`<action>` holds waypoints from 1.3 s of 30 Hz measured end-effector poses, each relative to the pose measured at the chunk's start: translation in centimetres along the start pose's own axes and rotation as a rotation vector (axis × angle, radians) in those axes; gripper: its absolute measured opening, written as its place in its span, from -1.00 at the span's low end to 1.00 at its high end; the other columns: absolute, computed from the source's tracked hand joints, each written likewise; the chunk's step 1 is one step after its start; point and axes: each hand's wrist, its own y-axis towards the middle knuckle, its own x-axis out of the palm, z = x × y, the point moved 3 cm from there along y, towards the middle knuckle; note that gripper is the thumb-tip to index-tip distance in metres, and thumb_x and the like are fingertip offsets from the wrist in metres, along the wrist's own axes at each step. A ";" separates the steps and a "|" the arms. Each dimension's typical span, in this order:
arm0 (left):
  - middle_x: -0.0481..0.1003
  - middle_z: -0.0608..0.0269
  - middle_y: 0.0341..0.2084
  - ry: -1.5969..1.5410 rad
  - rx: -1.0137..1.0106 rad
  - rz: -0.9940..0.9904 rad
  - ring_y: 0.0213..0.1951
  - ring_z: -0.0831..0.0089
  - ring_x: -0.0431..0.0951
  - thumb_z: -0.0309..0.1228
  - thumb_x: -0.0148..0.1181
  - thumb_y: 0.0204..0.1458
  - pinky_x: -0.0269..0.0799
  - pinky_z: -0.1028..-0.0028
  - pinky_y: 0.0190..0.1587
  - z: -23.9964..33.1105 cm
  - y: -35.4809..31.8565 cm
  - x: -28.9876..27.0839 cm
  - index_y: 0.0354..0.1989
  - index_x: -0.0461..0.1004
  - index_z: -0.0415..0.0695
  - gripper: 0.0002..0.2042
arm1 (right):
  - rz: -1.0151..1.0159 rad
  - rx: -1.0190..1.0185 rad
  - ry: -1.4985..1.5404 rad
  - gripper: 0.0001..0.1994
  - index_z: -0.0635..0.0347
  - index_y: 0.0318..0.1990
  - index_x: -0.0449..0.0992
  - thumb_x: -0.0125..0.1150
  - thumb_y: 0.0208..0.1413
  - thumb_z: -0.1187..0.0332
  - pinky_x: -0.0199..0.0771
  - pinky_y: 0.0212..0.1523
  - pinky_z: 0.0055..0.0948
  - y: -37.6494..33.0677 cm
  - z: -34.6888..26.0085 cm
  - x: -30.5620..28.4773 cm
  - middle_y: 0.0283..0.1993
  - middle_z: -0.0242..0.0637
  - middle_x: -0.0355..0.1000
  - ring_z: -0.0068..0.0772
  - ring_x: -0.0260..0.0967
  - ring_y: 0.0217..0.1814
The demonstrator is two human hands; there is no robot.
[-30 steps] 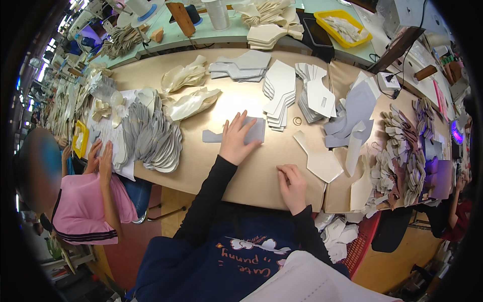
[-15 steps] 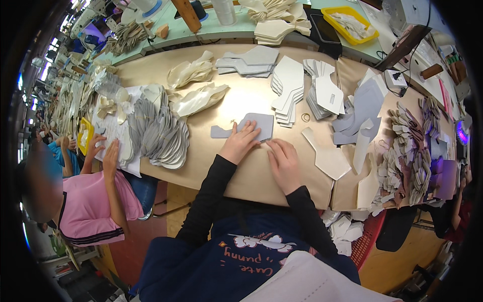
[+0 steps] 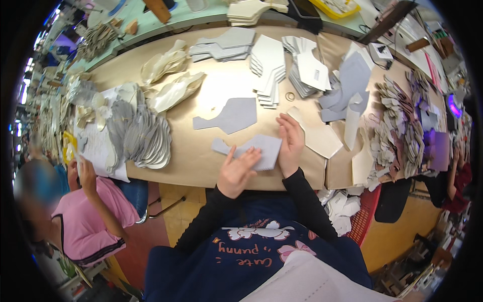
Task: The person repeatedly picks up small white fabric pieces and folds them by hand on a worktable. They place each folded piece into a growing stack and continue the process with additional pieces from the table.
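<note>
A grey cut shoe-upper piece (image 3: 269,148), with a notched narrow end, lies near the table's front edge. Spread flat over it, the fingers of my left hand (image 3: 237,173) touch its top. My right hand (image 3: 291,146) stands at its right edge, fingers stretched and gripping nothing I can see; whether it touches the edge I cannot tell. A second grey piece (image 3: 234,116) of the same outline lies flat just beyond, apart from both hands. To the right rests a cream piece (image 3: 318,133) of similar shape.
Stacks of grey pieces (image 3: 224,45) and white pieces (image 3: 267,60) line the far side. Bundled grey pieces (image 3: 146,136) fill the left, near a person in a pink shirt (image 3: 93,216). A tape-like ring (image 3: 290,96) lies mid-table. A red basket (image 3: 365,214) stands below at right.
One grey piece now lies by itself farther off, where both hands were. My hands have come nearer to me, with another grey piece under the left. The view has shifted.
</note>
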 end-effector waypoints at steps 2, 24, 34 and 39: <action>0.39 0.17 0.31 0.171 0.010 -0.217 0.36 0.22 0.34 -0.38 0.18 0.21 0.05 -0.13 0.40 0.6 -1.8 2.0 0.24 0.44 -0.10 -0.59 | 0.159 -0.066 -0.045 -0.81 0.29 -0.05 0.60 0.12 0.26 0.53 0.45 0.08 -0.29 0.3 -0.5 -2.4 0.12 -0.12 0.48 -0.16 0.46 0.08; 0.31 0.22 0.37 0.272 -0.035 -0.281 0.40 0.20 0.25 -0.31 0.26 0.13 -0.06 -0.06 0.44 0.0 -2.4 4.2 0.28 0.42 0.00 -0.50 | 0.070 -0.080 -0.893 -0.67 0.32 0.09 0.54 0.25 0.19 0.42 0.17 0.38 -0.08 0.4 2.2 -12.6 0.36 -0.13 0.30 0.00 0.14 0.44; 0.33 0.19 0.35 0.237 -0.026 -0.275 0.41 0.12 0.24 -0.39 0.27 0.12 -0.08 -0.13 0.43 0.6 -2.0 4.2 0.19 0.49 -0.01 -0.58 | 0.077 -0.087 -0.865 -0.66 0.34 0.09 0.54 0.26 0.19 0.42 0.17 0.38 -0.08 0.0 2.7 -12.8 0.37 -0.13 0.30 0.02 0.14 0.44; 0.36 0.19 0.31 0.130 0.046 -0.282 0.40 0.13 0.25 -0.43 0.26 0.12 -0.05 -0.12 0.43 2.3 0.0 5.9 0.16 0.50 -0.03 -0.60 | 0.090 -0.097 -0.865 -0.69 0.31 0.08 0.56 0.23 0.20 0.45 0.20 0.36 -0.08 0.1 3.0 -12.9 0.36 -0.17 0.32 0.01 0.18 0.42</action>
